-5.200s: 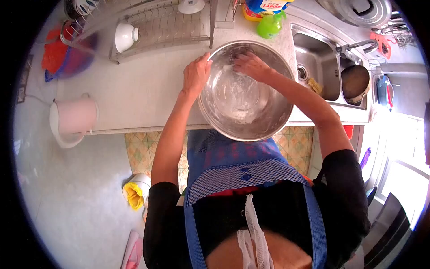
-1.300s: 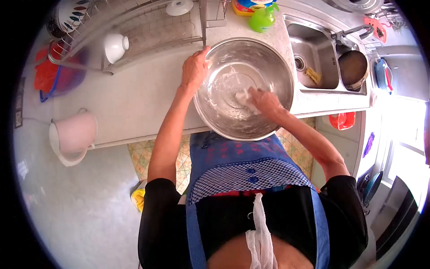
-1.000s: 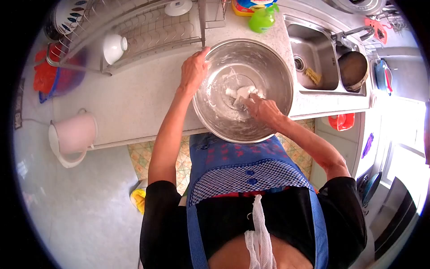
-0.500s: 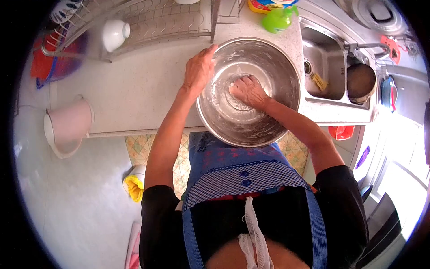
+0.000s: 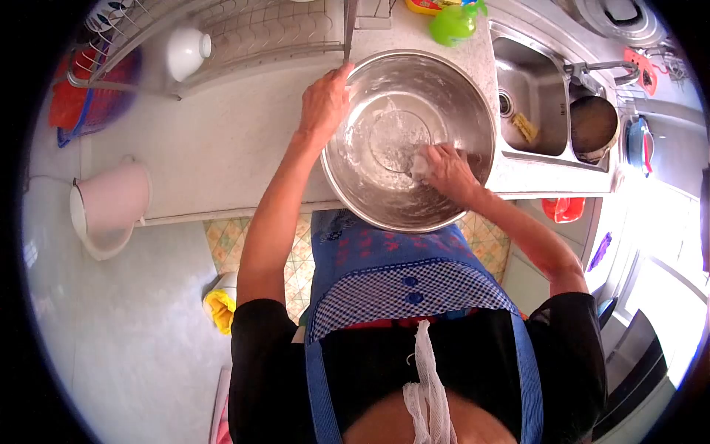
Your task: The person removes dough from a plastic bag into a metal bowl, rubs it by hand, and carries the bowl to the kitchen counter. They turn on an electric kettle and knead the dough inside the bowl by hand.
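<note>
A large steel bowl [image 5: 377, 177] rests on the counter's front edge, its inside streaked with white residue. My left hand [image 5: 325, 106] is closed on the bowl's upper left rim. Inside the bowl, on the right of its floor, my right hand [image 5: 450, 174] is curled round a lump of white dough [image 5: 421, 164], which is partly hidden by the fingers. The dough touches the bowl's surface.
Behind the bowl stand a wire dish rack [image 5: 266, 53] with a white bowl [image 5: 188, 53] and a green bottle [image 5: 453, 24]. The sink [image 5: 529, 96] lies to the right. A pink jug [image 5: 115, 203] is at the counter's left end.
My right hand has moved from the middle of the bowl toward its right side, and the white dough now shows beside the fingers. My left hand stays on the rim.
</note>
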`<state>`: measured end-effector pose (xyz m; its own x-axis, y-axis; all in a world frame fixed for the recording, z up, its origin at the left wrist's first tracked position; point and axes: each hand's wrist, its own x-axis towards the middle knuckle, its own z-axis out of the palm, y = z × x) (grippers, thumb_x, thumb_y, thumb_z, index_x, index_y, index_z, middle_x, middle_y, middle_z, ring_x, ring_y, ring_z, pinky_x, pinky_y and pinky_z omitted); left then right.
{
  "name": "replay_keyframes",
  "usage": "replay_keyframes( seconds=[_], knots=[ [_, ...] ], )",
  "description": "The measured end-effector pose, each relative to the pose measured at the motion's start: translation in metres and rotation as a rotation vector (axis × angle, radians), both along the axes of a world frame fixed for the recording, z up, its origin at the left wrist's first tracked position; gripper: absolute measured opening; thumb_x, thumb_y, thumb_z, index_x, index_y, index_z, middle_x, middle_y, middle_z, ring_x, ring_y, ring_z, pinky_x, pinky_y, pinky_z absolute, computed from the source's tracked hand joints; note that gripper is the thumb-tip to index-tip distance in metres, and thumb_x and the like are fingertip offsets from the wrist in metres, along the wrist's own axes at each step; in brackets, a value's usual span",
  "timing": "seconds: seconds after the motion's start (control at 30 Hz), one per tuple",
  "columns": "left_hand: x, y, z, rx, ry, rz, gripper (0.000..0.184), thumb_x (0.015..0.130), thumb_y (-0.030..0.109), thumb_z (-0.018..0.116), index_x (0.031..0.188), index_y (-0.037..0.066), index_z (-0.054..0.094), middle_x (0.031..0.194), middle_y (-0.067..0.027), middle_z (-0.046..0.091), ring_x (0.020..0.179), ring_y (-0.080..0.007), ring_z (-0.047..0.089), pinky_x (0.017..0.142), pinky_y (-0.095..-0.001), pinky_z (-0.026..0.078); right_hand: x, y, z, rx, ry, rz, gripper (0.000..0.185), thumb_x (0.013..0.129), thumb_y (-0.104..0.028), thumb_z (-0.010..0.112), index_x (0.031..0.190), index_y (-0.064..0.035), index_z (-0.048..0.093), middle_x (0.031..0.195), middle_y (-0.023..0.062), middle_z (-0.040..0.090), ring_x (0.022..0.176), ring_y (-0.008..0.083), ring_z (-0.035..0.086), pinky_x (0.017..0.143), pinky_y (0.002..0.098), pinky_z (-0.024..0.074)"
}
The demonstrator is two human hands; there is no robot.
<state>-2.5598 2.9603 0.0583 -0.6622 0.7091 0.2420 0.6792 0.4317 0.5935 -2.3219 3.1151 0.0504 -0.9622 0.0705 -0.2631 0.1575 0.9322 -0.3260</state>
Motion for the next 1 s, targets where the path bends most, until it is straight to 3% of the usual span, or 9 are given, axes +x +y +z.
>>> replay_keyframes(
  seconds=[0.1, 0.13, 0.23, 0.27, 0.57, 0.7, 0.73, 0.9, 1.0],
  knots=[
    [0.002, 0.0, 0.004, -0.047, -0.04, 0.007, 0.04, 0.076, 0.004, 0.058, 0.116, 0.004, 0.052, 0.109, -0.0167, 0.058, 0.095, -0.0328, 0.058, 0.082, -0.0382, 0.048, 0.002, -0.013, 0.019, 0.198, -0.2, -0.028, 0.049, 0.078, -0.029, 0.06, 0.118, -0.0101, 0.039, 0.1, 0.0123, 0.054, 0.104, 0.0341, 0.047, 0.08, 0.0509, 0.0431],
    [0.002, 0.0, 0.004, -0.034, -0.024, 0.003, 0.04, 0.076, 0.004, 0.058, 0.116, 0.004, 0.052, 0.109, -0.0168, 0.058, 0.095, -0.0327, 0.058, 0.081, -0.038, 0.048, 0.007, -0.015, 0.004, 0.363, 0.01, 0.051, 0.039, 0.08, -0.025, 0.057, 0.112, -0.0079, 0.042, 0.09, 0.0101, 0.056, 0.095, 0.0309, 0.054, 0.076, 0.0455, 0.0481],
    [0.003, 0.003, 0.003, -0.044, -0.008, 0.002, 0.04, 0.076, 0.004, 0.058, 0.116, 0.004, 0.052, 0.109, -0.0169, 0.058, 0.094, -0.0326, 0.058, 0.08, -0.0378, 0.048, 0.002, -0.022, -0.026, 0.422, -0.127, 0.202, 0.027, 0.082, -0.021, 0.053, 0.103, -0.0054, 0.045, 0.09, 0.0127, 0.056, 0.083, 0.0283, 0.059, 0.066, 0.0411, 0.0516],
    [0.004, 0.003, 0.003, -0.064, -0.006, 0.008, 0.039, 0.076, 0.004, 0.058, 0.115, 0.004, 0.052, 0.109, -0.017, 0.058, 0.094, -0.0325, 0.059, 0.08, -0.0376, 0.048, -0.004, -0.021, -0.03, 0.35, -0.084, 0.19, 0.019, 0.082, -0.019, 0.05, 0.096, -0.0058, 0.047, 0.08, 0.0118, 0.059, 0.068, 0.0231, 0.063, 0.059, 0.0361, 0.0526],
    [0.004, -0.009, 0.003, -0.001, 0.007, 0.024, 0.041, 0.073, 0.0, 0.056, 0.114, 0.004, 0.052, 0.105, -0.0149, 0.059, 0.09, -0.0316, 0.059, 0.078, -0.0395, 0.049, -0.036, 0.005, -0.013, 0.052, 0.0, -0.073, 0.031, 0.088, -0.031, 0.046, 0.101, -0.0029, 0.047, 0.068, 0.0201, 0.062, 0.066, 0.0379, 0.062, 0.058, 0.0446, 0.0513],
    [0.006, -0.013, 0.001, 0.026, 0.038, 0.029, 0.042, 0.073, -0.001, 0.055, 0.114, 0.004, 0.052, 0.104, -0.0156, 0.06, 0.089, -0.0316, 0.06, 0.077, -0.0391, 0.049, -0.027, 0.02, 0.023, -0.149, 0.213, 0.098, 0.034, 0.084, -0.03, 0.052, 0.109, -0.0074, 0.046, 0.102, 0.0196, 0.058, 0.085, 0.0366, 0.06, 0.071, 0.0445, 0.0501],
    [0.006, -0.011, 0.003, 0.005, -0.013, 0.032, 0.04, 0.075, 0.001, 0.056, 0.115, 0.003, 0.052, 0.108, -0.0165, 0.058, 0.094, -0.0321, 0.058, 0.081, -0.0387, 0.048, -0.019, 0.024, 0.017, -0.137, 0.044, 0.091, 0.038, 0.079, -0.029, 0.059, 0.108, -0.0076, 0.047, 0.113, 0.0172, 0.051, 0.096, 0.0353, 0.056, 0.078, 0.0437, 0.0477],
    [0.006, -0.007, 0.003, -0.012, -0.036, 0.024, 0.038, 0.078, 0.002, 0.055, 0.115, 0.001, 0.051, 0.111, -0.0175, 0.057, 0.099, -0.0325, 0.056, 0.084, -0.0383, 0.046, 0.016, 0.002, 0.02, -0.103, -0.036, 0.163, 0.064, 0.065, -0.034, 0.073, 0.115, -0.0073, 0.043, 0.117, 0.0188, 0.044, 0.107, 0.0384, 0.047, 0.086, 0.0453, 0.0442],
    [0.008, -0.008, 0.008, -0.03, -0.041, 0.04, 0.037, 0.078, 0.002, 0.055, 0.115, 0.001, 0.051, 0.11, -0.018, 0.057, 0.099, -0.0324, 0.056, 0.085, -0.0381, 0.046, 0.012, -0.017, 0.03, -0.076, -0.16, -0.21, 0.09, 0.056, -0.036, 0.079, 0.123, 0.0007, 0.033, 0.117, 0.0255, 0.037, 0.101, 0.0438, 0.049, 0.085, 0.046, 0.0443]
  ],
)
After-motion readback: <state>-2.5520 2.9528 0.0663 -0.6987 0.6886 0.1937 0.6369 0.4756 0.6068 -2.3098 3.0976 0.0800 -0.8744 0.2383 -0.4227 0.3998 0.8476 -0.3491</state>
